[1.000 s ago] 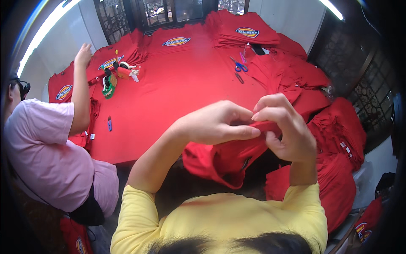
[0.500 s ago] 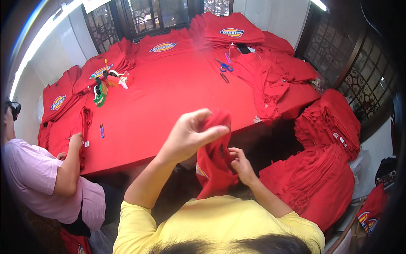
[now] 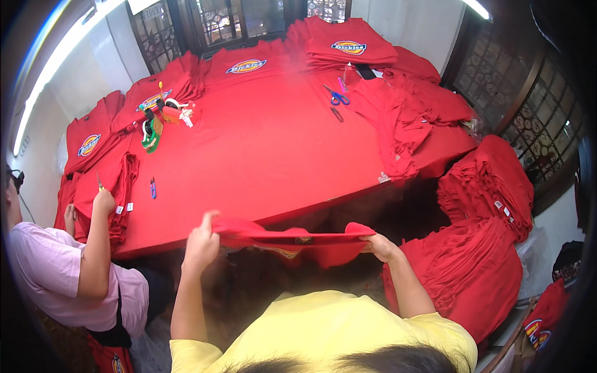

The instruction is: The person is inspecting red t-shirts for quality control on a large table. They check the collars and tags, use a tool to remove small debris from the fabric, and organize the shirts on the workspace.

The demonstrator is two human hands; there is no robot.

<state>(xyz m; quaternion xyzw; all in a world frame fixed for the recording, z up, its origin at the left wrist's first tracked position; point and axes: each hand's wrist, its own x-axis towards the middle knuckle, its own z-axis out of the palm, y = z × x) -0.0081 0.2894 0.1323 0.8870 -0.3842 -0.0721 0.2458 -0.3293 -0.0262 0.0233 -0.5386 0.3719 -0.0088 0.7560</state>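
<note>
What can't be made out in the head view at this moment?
Head view, all:
Left hand: exact finger placement, blurred.
Right hand: some fingertips, hidden by the red garment.
Most of that garment's print: hidden by folds.
Small tool in the co-worker's hand: too small to identify.
Co-worker's back: cut off by the dark left rim.

The red cloth garment point(image 3: 336, 252) hangs between the left hand point(image 3: 202, 244) and right hand point(image 3: 382, 247), before the near edge of the red cloth-covered table point(image 3: 249, 155). On the table, slim blue snips point(image 3: 153, 188) lie at left, the green tape dispenser point(image 3: 151, 138) behind them. Blue-handled metal scissors point(image 3: 339, 98) lie left of the loose red cloth pile point(image 3: 401, 121); behind both sits 1 folded red cloth stack point(image 3: 367, 38). A co-worker in a pale pink shirt point(image 3: 50, 267) is left of the table; the rounded red cloth heap point(image 3: 460, 267) is right of the right hand.
</note>
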